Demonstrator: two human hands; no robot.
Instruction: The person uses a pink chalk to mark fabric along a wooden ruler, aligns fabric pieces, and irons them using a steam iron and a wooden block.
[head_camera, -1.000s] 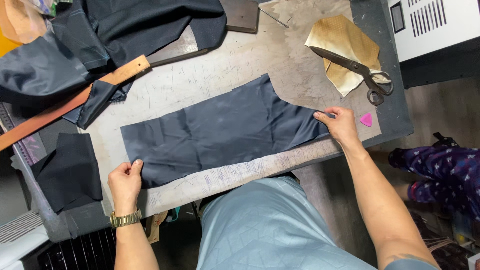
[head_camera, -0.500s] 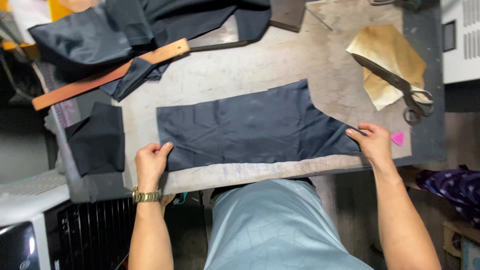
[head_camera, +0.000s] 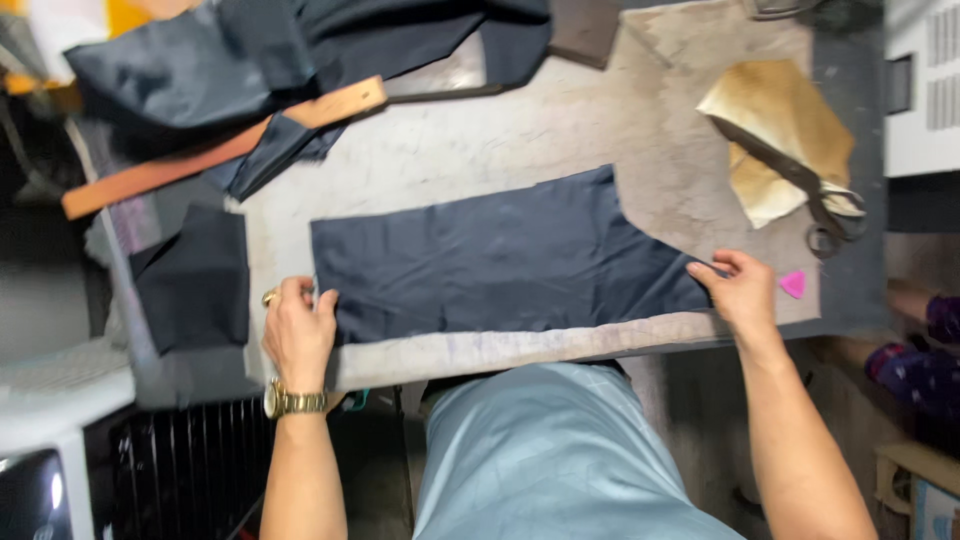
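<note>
A cut piece of dark navy cloth (head_camera: 500, 262) lies flat along the near edge of a worn grey worktable (head_camera: 560, 130). My left hand (head_camera: 298, 330), with a gold watch on the wrist, pinches the cloth's left end. At the narrow right end, my right hand (head_camera: 742, 290) grips the cloth's tip with the fingers curled over it. The cloth is stretched between the two hands.
A pile of dark cloth (head_camera: 250, 50) and a wooden ruler (head_camera: 220, 145) lie at the far left. Large scissors (head_camera: 800, 185) rest on tan paper (head_camera: 790, 130) at the right. A pink chalk triangle (head_camera: 794, 283) sits beside my right hand. A dark scrap (head_camera: 195, 275) hangs at the left edge.
The view has shifted, so the table sits further right in frame. Both hands stay on the cloth's ends, which now lies straighter and flatter along the table edge.
</note>
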